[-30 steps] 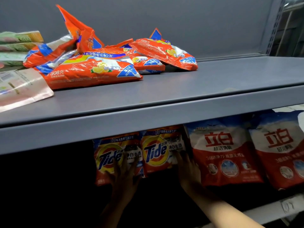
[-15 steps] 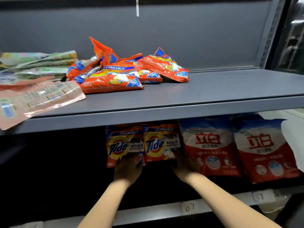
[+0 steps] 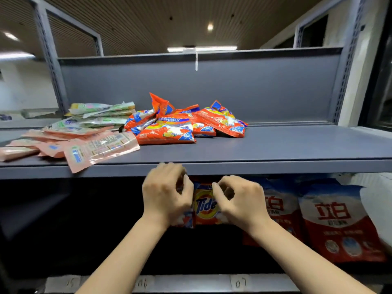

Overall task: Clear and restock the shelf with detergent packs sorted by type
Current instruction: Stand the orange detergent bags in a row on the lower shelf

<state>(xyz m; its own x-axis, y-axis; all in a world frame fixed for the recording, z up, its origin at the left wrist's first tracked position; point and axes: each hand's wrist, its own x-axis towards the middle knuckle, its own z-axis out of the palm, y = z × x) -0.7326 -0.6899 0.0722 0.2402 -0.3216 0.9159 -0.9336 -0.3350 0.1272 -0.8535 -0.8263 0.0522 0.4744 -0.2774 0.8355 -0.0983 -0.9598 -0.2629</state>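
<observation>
Two orange Tide packs stand on the lower shelf under the grey upper shelf [image 3: 275, 166]. My left hand [image 3: 167, 194] covers most of the left Tide pack [image 3: 186, 222], its fingers curled at the pack's top. My right hand [image 3: 239, 198] pinches the top edge of the right Tide pack [image 3: 204, 206], whose logo shows between my hands. On the upper shelf lie a loose pile of orange packs [image 3: 169, 130], green packs [image 3: 99, 115] behind on the left, and pink pouches [image 3: 95, 147] overhanging the front edge.
Two red-and-white packs [image 3: 339, 221] stand to the right of the Tide packs. A white object [image 3: 377, 209] sits at the far right. The lower shelf left of my hands is dark. A label reading 07 [image 3: 240, 283] marks the bottom rail.
Both hands rose from the lower part of the Tide packs to their tops and curled their fingers. The view pulled back and tilted up, showing the ceiling.
</observation>
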